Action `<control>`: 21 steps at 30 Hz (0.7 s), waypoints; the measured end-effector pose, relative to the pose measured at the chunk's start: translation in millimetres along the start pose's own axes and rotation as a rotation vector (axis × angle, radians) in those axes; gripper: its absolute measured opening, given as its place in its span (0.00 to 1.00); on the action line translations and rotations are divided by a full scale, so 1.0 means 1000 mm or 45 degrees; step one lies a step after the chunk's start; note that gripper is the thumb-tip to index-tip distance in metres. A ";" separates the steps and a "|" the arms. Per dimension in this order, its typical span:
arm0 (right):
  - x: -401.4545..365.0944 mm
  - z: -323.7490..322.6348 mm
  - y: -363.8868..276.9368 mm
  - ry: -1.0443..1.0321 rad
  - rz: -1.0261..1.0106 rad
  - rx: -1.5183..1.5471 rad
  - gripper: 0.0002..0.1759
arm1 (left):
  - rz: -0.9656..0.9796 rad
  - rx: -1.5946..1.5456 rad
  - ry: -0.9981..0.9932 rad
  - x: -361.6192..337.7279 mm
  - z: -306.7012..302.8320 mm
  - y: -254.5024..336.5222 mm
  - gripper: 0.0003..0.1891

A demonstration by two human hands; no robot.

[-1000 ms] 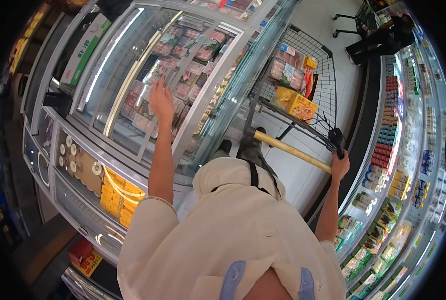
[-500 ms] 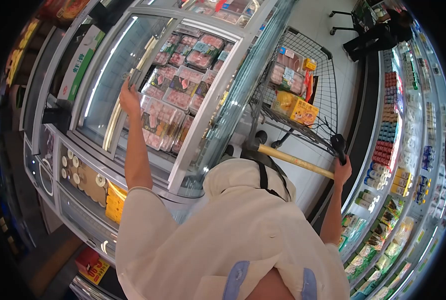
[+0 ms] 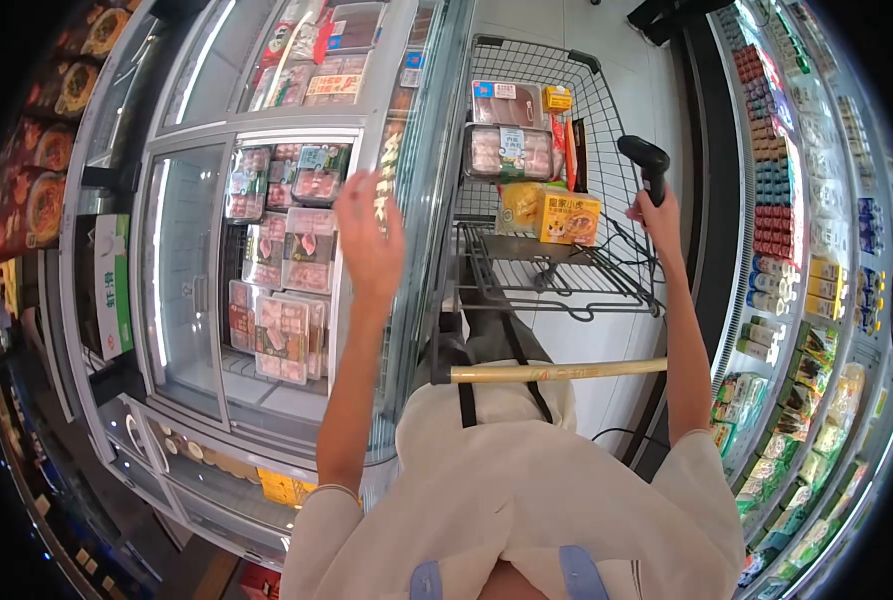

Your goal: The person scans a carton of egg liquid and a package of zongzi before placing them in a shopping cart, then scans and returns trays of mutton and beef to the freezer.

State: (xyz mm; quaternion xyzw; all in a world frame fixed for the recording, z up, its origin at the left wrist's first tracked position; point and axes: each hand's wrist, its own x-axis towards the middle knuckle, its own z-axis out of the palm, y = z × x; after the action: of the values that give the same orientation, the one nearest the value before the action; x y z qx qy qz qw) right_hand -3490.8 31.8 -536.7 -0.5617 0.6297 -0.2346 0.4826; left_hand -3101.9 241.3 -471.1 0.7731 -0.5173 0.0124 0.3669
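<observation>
My left hand [image 3: 371,240] is raised over the right edge of the freezer frame, fingers apart, with nothing in it. Beneath and left of it, trays of pink meat [image 3: 285,325] lie in the freezer beside a sliding glass door [image 3: 189,290]. My right hand [image 3: 655,212] is wrapped round the handle of a black device [image 3: 647,158] at the cart's right side. The wire shopping cart [image 3: 612,100] holds meat packs [image 3: 510,152], a yellow bag [image 3: 523,207] and a yellow box [image 3: 571,219].
The cart's wooden push bar [image 3: 557,371] crosses in front of my waist. Refrigerated shelves [image 3: 777,250] of packaged goods line the right. A person's dark-clothed legs [image 3: 657,18] show at the top. A green and white box [image 3: 115,285] stands at the left.
My left hand has let go of the freezer door's edge and moved right. My right hand has risen with the black device, off the push bar's end. The view has turned and shifted.
</observation>
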 end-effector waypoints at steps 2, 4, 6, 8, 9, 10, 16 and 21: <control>0.060 0.039 0.025 -0.112 0.125 0.160 0.18 | 0.030 -0.102 -0.301 0.013 0.079 0.046 0.19; 0.116 0.087 0.072 -0.125 0.059 0.345 0.14 | -0.098 -0.212 -0.463 0.018 0.165 0.045 0.22; 0.173 0.129 0.143 -0.109 0.010 0.253 0.11 | -0.269 -0.262 -0.543 0.010 0.262 0.004 0.26; 0.188 0.163 0.157 -0.065 0.065 0.396 0.14 | -0.636 -0.133 -0.783 0.010 0.323 -0.035 0.35; 0.199 0.178 0.174 -0.030 0.086 0.401 0.14 | -0.825 -0.065 -0.899 0.009 0.349 -0.054 0.40; 0.207 0.195 0.195 0.005 0.108 0.404 0.15 | -0.830 -0.055 -0.868 0.006 0.371 -0.072 0.44; 0.209 0.222 0.182 0.097 0.045 0.124 0.22 | -1.078 -0.119 -0.771 0.008 0.439 -0.124 0.59; 0.222 0.231 0.174 0.094 0.087 0.133 0.22 | -0.950 -0.034 -0.740 0.007 0.430 -0.119 0.56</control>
State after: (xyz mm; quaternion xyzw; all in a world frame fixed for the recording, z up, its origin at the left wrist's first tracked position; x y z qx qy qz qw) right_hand -3351.6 -73.1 -856.5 -0.5047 0.6528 -0.2712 0.4956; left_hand -3157.2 10.1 -848.3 0.8729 -0.2854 -0.3437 0.1963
